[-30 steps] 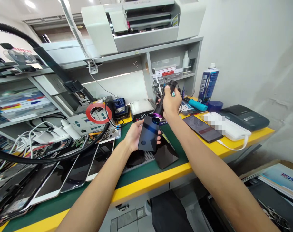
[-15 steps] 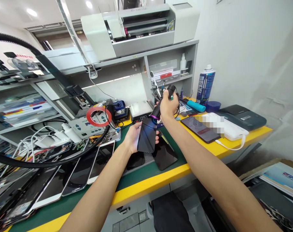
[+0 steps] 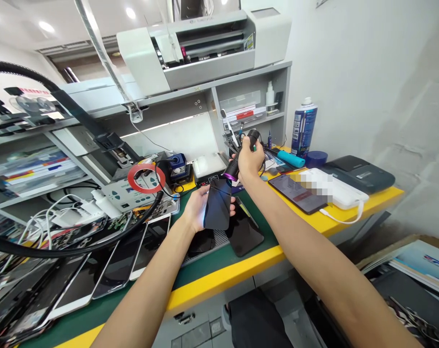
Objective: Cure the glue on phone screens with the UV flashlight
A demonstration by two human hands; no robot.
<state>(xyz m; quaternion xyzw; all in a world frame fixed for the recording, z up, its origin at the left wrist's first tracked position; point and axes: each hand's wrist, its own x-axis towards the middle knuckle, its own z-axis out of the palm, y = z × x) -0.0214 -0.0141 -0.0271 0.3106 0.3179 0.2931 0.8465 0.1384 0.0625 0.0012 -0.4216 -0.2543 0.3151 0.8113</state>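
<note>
My left hand [image 3: 195,212] is closed around the edges of a dark phone [image 3: 218,205], its glossy face tilted up toward me. Gripped in my right hand [image 3: 250,162] is a black flashlight [image 3: 233,170] with a purple ring at its head. It points down at the phone from just above its upper end, and bluish light shows along the phone's left edge and on my left palm. Below the held phone, a second dark phone or panel [image 3: 244,237] lies on the green mat [image 3: 190,270].
Several phones and tablets [image 3: 116,263] lie in a row at left, under a black hose [image 3: 77,249]. A red tape ring [image 3: 134,183] hangs behind them. At right are a lit phone [image 3: 295,193], a white power bank [image 3: 344,198] and a blue spray can [image 3: 304,126].
The flashlight's beam no longer makes a bright patch on the phone's upper face. The phone and both hands keep nearly the same pose, while the whole view has shifted slightly.
</note>
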